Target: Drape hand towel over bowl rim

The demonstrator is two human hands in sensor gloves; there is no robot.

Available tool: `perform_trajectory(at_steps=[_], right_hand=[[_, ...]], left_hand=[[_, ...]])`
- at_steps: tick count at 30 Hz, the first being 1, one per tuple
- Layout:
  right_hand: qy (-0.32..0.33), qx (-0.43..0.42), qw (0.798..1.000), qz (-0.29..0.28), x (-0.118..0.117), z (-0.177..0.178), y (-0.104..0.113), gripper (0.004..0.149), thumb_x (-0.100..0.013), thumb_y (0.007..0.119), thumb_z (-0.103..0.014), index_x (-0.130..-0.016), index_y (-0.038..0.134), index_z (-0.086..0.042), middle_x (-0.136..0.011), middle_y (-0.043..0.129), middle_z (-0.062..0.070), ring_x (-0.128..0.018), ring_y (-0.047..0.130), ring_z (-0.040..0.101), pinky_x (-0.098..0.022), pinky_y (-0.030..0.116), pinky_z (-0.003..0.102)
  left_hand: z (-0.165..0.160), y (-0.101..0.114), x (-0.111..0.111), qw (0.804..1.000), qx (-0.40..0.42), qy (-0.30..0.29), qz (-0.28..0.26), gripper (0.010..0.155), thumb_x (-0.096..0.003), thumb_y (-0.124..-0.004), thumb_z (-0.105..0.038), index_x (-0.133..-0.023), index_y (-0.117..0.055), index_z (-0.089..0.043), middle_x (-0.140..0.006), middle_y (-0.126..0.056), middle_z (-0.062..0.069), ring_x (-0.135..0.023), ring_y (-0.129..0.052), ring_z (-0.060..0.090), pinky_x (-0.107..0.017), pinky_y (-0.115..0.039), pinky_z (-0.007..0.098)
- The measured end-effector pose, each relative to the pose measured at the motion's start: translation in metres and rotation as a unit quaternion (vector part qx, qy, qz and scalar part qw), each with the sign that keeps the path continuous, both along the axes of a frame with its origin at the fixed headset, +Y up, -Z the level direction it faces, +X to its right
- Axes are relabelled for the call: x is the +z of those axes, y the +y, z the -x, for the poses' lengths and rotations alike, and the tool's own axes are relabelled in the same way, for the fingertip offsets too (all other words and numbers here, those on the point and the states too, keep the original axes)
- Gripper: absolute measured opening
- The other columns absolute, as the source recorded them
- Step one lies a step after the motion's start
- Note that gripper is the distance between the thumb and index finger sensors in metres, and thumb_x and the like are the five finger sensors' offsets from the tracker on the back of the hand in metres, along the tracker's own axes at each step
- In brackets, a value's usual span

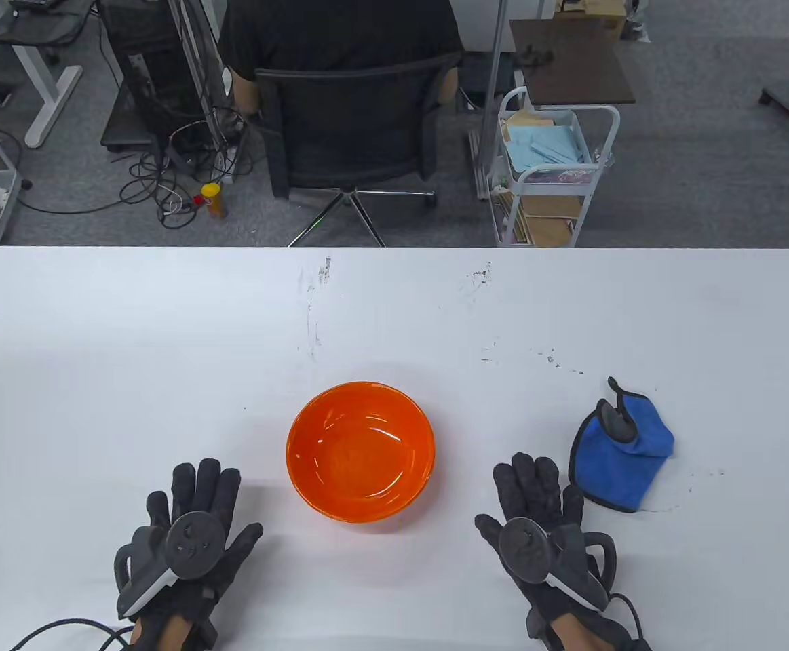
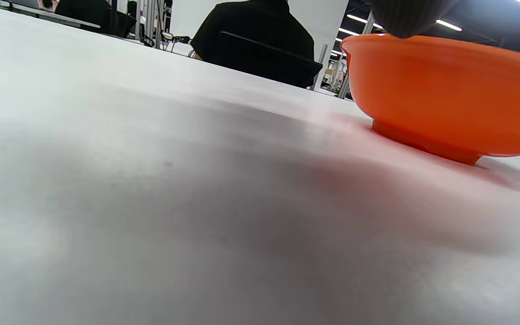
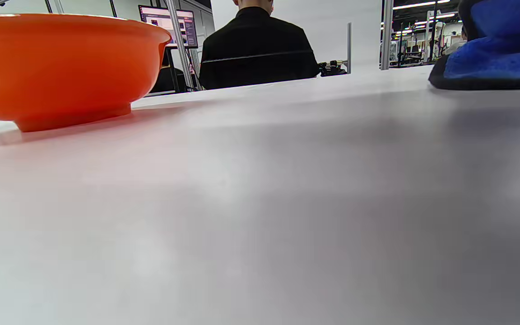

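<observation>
On the white table [image 1: 95,352], near its front edge, an orange bowl [image 1: 360,451] sits upright with nothing in it. At about three o'clock from the bowl, well apart from it, the blue hand towel [image 1: 621,454] lies crumpled in a loose fold, its dark edging and a grey hanging loop showing on top. No cloth touches the rim, so the draping has not yet begun.

Both hands lie flat, palms down, fingers spread and grasping nothing. The left hand [image 1: 187,536] rests at roughly eight o'clock from the bowl; the right hand [image 1: 536,525] rests at roughly four o'clock, its fingertips just short of the towel's near edge. The wrist views, low over the tabletop, agree: the bowl stands on its small foot, and the towel is a soft heap at the upper right of the right wrist view.

The step in hand looks like the pickup, and the right hand is the natural one for it. I would pinch the towel near one bound edge or corner rather than grab the bunched middle, so it hangs open when lifted. A light bowl may slide or tip as cloth drags across the rim, so steadying it with the left hand seems wise.
</observation>
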State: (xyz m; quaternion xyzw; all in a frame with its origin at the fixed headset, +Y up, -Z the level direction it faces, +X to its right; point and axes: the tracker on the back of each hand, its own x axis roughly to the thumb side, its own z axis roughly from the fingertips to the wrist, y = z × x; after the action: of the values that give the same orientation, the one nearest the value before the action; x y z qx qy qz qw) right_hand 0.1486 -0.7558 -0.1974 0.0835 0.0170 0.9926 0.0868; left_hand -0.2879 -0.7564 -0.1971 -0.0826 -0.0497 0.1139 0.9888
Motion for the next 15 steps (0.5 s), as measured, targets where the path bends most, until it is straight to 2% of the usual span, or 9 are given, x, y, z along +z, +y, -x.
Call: perform_trajectory(at_steps=[15], right_hand=[[0.0, 0.001, 1.0, -0.004, 0.0005, 0.0002, -0.0008, 0.074, -0.058, 0.046, -0.054, -0.114, 0.021, -0.011, -0.116, 0.015, 0.021, -0.104, 0.013, 0.05, -0.066, 0.025, 0.075]], left_hand=[[0.0, 0.0004, 0.0001, 1.0, 0.001, -0.002, 0.0, 0.08, -0.0567, -0.054, -0.06, -0.114, -0.011, -0.025, -0.117, 0.002, -0.002, -0.104, 0.008, 0.029, -0.068, 0.0, 0.059]])
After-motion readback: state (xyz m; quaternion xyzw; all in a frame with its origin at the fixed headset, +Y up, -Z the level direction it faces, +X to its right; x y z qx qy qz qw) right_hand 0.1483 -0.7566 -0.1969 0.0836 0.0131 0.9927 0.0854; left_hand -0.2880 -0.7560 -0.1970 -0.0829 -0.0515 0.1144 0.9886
